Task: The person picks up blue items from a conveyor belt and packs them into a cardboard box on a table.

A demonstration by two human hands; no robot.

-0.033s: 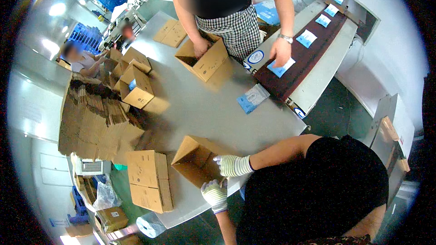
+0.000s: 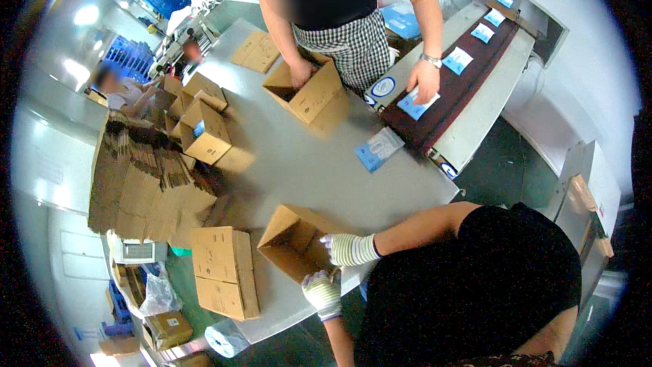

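An open cardboard box (image 2: pixel 288 248) lies tilted at the near edge of the metal table, its opening turned toward me. My left hand (image 2: pixel 322 293), in a striped knit glove, grips the box's lower near rim. My right hand (image 2: pixel 353 249), gloved alike, is closed at the box's right side, its fingertips reaching just inside. Some of the fingers of both hands are hidden by the gloves and the box wall. No contents show inside the box.
Flattened cartons (image 2: pixel 221 272) stand left of the box, with a large carton stack (image 2: pixel 136 187) beyond. Across the metal table (image 2: pixel 292 177), a co-worker's hand (image 2: pixel 426 80) touches a pouch on the conveyor belt (image 2: pixel 441 92). Their other hand is in another box (image 2: pixel 316 98). Blue-white pouches (image 2: pixel 379 149) lie nearby.
Pouches on the conveyor have shifted slightly toward the table. The co-worker's hand at the belt has moved a little. My hands and the box stay practically the same.
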